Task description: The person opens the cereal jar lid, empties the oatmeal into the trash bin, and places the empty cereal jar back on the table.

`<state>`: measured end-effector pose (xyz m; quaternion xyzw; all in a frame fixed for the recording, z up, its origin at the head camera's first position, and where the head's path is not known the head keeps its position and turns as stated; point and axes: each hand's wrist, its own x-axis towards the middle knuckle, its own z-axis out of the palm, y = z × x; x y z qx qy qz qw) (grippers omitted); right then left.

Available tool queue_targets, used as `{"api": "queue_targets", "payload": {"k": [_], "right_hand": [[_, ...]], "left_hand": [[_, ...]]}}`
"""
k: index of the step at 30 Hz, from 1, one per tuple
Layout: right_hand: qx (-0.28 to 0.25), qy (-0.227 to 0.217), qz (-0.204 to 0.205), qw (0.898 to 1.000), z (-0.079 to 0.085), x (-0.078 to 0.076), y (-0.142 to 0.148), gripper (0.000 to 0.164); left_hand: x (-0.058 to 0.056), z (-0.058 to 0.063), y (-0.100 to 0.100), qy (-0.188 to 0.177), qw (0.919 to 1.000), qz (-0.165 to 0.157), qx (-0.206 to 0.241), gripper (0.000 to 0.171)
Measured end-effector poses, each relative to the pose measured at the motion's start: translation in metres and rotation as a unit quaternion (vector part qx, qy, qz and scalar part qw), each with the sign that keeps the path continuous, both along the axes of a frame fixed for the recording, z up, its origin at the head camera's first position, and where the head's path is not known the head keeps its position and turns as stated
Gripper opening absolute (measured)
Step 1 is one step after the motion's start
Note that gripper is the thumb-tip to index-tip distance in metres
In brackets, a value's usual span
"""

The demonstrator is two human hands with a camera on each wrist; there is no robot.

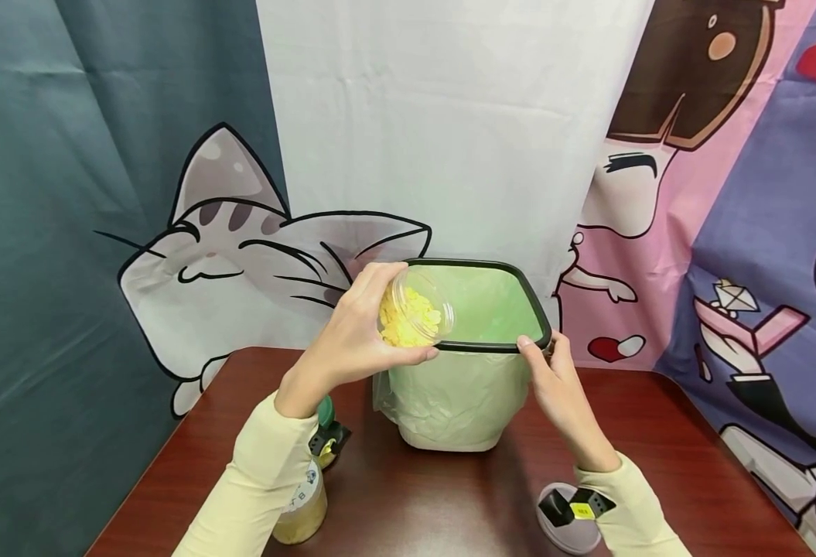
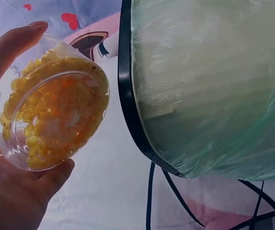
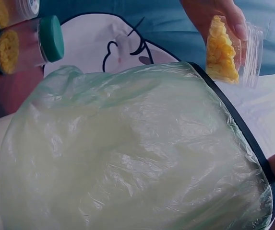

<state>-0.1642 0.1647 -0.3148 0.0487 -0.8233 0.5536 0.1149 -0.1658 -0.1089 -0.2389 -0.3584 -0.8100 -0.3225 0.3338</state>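
Observation:
My left hand (image 1: pixel 357 331) grips a clear plastic jar (image 2: pixel 55 110) without a lid, tilted on its side with its mouth toward the bin. Yellow pieces like corn kernels (image 1: pixel 408 319) fill part of the jar and slope toward its mouth. Beside it stands a trash bin (image 1: pixel 459 402) lined with a pale green plastic bag (image 3: pixel 127 139) and topped by a black rim (image 1: pixel 498 347). The jar overlaps the rim's left side in the head view. With thumb and fingers, my right hand (image 1: pixel 554 379) pinches the rim at its near right corner.
Under my left forearm stand a jar with a whitish lid (image 1: pixel 299 514) and another with a green lid (image 3: pixel 52 38), both holding yellow contents. A round pale lid (image 1: pixel 575 534) lies on the brown table (image 1: pixel 408 495) below my right wrist. A cartoon-printed curtain (image 1: pixel 435 116) hangs behind the table.

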Motion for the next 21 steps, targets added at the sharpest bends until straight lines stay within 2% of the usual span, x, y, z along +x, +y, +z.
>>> {"api": "queue_targets", "payload": {"k": [8,17,21], "right_hand": [[-0.001,0.003,-0.003,1.0,-0.001,-0.001,-0.001,0.061],[-0.004,0.003,-0.003,1.0,-0.001,0.0,-0.002,0.062],[-0.003,0.003,-0.006,1.0,0.0,0.001,-0.002,0.061]], "left_hand": [[-0.005,0.005,0.003,0.017,0.9998,0.011,-0.011,0.089],[-0.01,0.007,0.006,0.052,0.9975,0.034,-0.033,0.089],[-0.012,0.008,0.006,0.059,0.9968,0.034,-0.041,0.09]]}}
